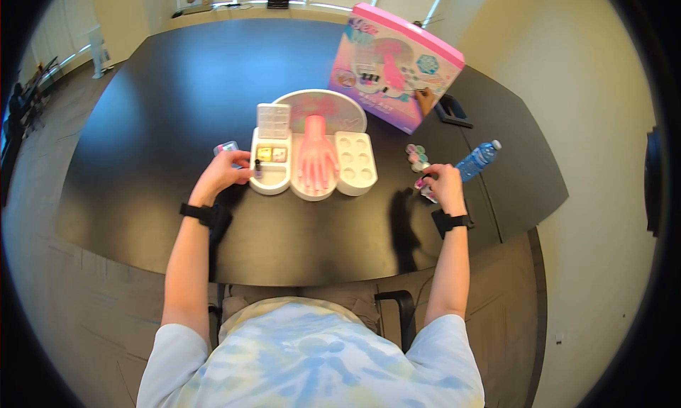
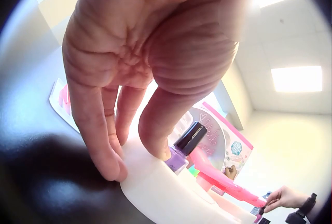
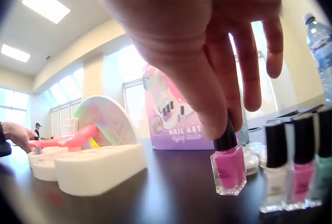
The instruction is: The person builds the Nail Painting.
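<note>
A white nail art station [image 1: 269,183] stands on the table, a pink model hand [image 1: 317,156] lying over its middle part. My left hand [image 1: 225,172] grips the station's left wall, fingers outside and thumb inside. The thumb tip meets a purple nail polish bottle [image 2: 177,159] with a black cap, upright in the left compartment. My right hand [image 1: 445,187] pinches a pink nail polish bottle [image 3: 228,171] by its black cap between thumb and fingers. Beside it stand several more bottles, among them a white nail polish bottle [image 3: 275,174] and another pink nail polish bottle [image 3: 302,172].
Several small round pots [image 1: 417,157] sit behind the right hand, with a water bottle [image 1: 477,161] to their right. The pink and purple box [image 1: 394,68] stands behind the station. A small flat pack [image 1: 225,147] lies left of the station. The table's front edge [image 1: 298,283] is near the body.
</note>
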`<move>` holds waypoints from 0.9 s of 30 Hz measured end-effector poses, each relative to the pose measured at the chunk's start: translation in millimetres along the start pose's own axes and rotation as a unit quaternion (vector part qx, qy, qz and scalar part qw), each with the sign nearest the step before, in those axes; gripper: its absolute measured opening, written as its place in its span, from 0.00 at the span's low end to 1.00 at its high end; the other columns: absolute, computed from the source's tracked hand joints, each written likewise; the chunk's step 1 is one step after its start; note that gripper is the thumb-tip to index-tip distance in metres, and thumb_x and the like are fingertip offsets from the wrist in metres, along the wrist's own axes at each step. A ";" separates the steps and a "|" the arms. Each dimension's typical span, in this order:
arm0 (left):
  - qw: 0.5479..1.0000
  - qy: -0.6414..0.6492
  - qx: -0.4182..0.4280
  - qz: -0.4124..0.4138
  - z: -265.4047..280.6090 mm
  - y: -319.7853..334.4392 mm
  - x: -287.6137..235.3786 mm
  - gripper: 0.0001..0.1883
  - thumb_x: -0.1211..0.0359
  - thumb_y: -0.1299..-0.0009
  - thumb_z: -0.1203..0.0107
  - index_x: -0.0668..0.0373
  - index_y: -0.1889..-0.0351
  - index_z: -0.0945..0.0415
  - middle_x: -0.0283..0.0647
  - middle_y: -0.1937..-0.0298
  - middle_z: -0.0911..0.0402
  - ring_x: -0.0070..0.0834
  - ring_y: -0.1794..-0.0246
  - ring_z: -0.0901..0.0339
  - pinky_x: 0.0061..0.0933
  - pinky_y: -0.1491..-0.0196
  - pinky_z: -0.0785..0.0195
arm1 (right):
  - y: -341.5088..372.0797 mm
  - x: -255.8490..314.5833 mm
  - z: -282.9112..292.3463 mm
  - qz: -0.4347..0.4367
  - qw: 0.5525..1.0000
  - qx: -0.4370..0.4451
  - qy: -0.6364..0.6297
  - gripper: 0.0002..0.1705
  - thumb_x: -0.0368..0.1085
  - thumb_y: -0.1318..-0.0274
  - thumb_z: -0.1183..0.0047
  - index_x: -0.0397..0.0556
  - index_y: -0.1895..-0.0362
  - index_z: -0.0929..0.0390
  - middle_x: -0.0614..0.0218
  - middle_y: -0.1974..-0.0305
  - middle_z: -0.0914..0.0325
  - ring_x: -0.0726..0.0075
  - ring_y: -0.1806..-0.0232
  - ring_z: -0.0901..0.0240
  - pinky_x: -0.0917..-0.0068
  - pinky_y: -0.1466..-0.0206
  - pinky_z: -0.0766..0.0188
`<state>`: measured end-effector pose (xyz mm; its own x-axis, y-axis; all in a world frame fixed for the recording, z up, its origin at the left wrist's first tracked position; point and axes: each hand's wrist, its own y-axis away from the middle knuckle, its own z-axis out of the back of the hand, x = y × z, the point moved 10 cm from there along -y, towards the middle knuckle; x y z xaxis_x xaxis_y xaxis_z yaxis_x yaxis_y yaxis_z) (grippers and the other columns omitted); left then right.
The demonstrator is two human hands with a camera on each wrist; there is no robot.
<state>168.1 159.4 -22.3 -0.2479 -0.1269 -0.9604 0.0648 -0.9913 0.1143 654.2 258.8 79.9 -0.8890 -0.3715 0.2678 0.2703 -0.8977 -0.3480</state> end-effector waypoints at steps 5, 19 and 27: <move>0.999 -0.019 -0.025 0.014 3.0 2.3 -0.6 0.23 0.70 0.39 0.31 0.67 0.45 0.20 0.34 0.67 0.18 0.19 0.71 0.21 0.21 0.65 0.24 | -18.5 128.8 23.3 0.094 0.980 -0.026 -0.173 0.15 0.29 0.56 0.32 0.46 0.60 0.15 0.55 0.66 0.16 0.56 0.64 0.17 0.63 0.59 0.22; 0.997 -0.057 -0.034 0.043 2.0 7.0 -5.7 0.24 0.72 0.40 0.32 0.65 0.43 0.21 0.36 0.62 0.18 0.23 0.67 0.19 0.24 0.61 0.22 | -23.0 337.3 -118.1 0.252 0.919 0.128 -0.274 0.18 0.26 0.52 0.39 0.44 0.54 0.23 0.46 0.67 0.18 0.40 0.60 0.19 0.53 0.57 0.23; 0.972 -0.202 -0.118 -0.018 7.9 24.2 -41.5 0.27 0.75 0.49 0.28 0.58 0.49 0.20 0.36 0.59 0.19 0.29 0.63 0.19 0.33 0.53 0.23 | -23.6 339.0 -128.9 0.261 0.916 0.123 -0.277 0.17 0.25 0.53 0.40 0.43 0.55 0.24 0.45 0.67 0.19 0.38 0.59 0.20 0.52 0.57 0.24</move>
<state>172.3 140.4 22.2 -0.6095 -0.1433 -0.7797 0.2580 -0.9658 -0.0242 298.8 184.6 63.2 -0.3087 -0.7680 0.5611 0.7419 -0.5636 -0.3633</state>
